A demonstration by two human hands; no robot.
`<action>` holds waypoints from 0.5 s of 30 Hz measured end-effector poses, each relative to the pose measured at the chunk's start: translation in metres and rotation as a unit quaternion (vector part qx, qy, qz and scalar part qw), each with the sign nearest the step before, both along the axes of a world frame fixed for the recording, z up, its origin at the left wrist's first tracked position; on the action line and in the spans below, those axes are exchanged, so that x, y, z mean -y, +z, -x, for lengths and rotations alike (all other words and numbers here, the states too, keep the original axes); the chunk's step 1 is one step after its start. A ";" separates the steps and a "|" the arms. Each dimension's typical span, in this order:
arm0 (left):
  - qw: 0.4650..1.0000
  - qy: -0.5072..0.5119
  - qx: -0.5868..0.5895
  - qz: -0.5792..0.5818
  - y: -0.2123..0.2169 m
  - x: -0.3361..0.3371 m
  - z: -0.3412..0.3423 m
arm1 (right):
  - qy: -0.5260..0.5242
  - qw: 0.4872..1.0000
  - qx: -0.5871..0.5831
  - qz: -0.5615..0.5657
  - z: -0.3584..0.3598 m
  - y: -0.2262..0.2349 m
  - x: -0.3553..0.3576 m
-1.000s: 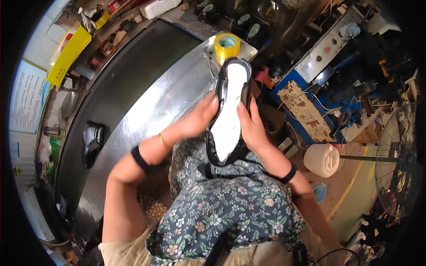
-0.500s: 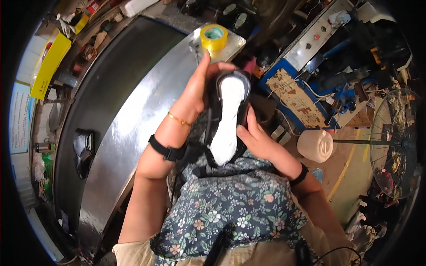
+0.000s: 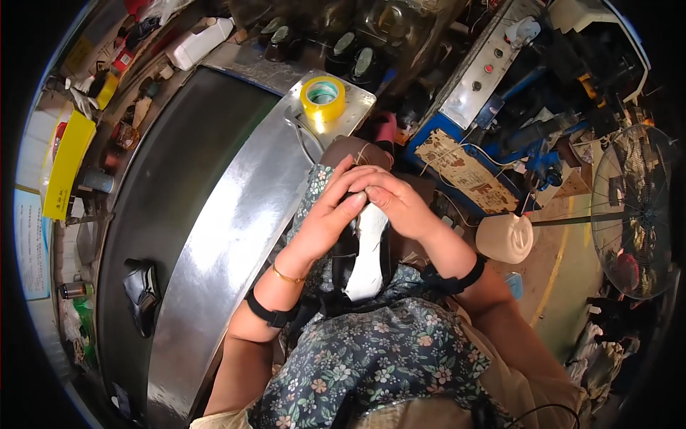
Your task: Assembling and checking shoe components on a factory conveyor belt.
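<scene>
A black shoe (image 3: 369, 254) with a long white face turned up lies lengthwise in front of my lap. My left hand (image 3: 330, 214) wraps its far end from the left, thumb pressed near the white surface. From the other side my right hand (image 3: 401, 207) closes over the same end, and the fingers of both hands meet on top. That far end is hidden under them. The near end rests against my flowered apron (image 3: 386, 350).
On my left runs a shiny metal ledge (image 3: 214, 222) beside a dark belt (image 3: 136, 207) carrying another black shoe (image 3: 141, 293). A yellow tape roll (image 3: 325, 114) sits at the ledge's far end. To the right are a blue machine (image 3: 429, 136), a white jug (image 3: 504, 237) and a fan (image 3: 632, 214).
Both hands have shifted from the shoe's sides to its far end, and their fingers now come together over it. The far part of the white face has become covered.
</scene>
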State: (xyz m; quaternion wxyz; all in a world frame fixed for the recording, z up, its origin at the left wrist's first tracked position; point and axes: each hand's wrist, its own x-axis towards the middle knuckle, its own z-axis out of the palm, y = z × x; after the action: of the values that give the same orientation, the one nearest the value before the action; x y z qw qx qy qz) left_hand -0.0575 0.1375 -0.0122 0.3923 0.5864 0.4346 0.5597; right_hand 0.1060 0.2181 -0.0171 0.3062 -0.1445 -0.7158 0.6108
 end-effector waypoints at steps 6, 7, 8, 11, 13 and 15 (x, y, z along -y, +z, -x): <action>0.996 0.024 -0.078 -0.021 0.005 -0.006 0.004 | 0.072 0.946 -0.045 0.312 -0.003 0.014 -0.009; 0.996 0.025 -0.078 -0.020 0.003 -0.005 0.005 | 0.169 0.913 -0.056 0.367 -0.016 0.022 -0.020; 0.996 0.013 -0.080 -0.026 0.002 -0.007 0.005 | 0.108 0.964 0.002 0.242 -0.017 0.023 -0.016; 0.996 0.008 -0.082 -0.013 0.001 -0.009 0.006 | -0.114 0.990 0.063 -0.061 -0.002 0.020 0.017; 0.996 0.004 -0.084 0.011 -0.002 -0.008 0.009 | -0.218 0.964 0.070 -0.138 0.004 0.011 0.035; 0.991 -0.073 -0.112 0.028 0.002 -0.017 0.023 | -0.124 0.987 0.064 -0.082 -0.002 0.012 0.022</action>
State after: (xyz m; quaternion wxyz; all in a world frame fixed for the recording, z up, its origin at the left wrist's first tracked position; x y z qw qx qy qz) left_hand -0.0802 0.1541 -0.0105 0.3974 0.6642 0.4471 0.4483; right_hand 0.1082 0.1965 -0.0053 0.3438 -0.2450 -0.7584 0.4967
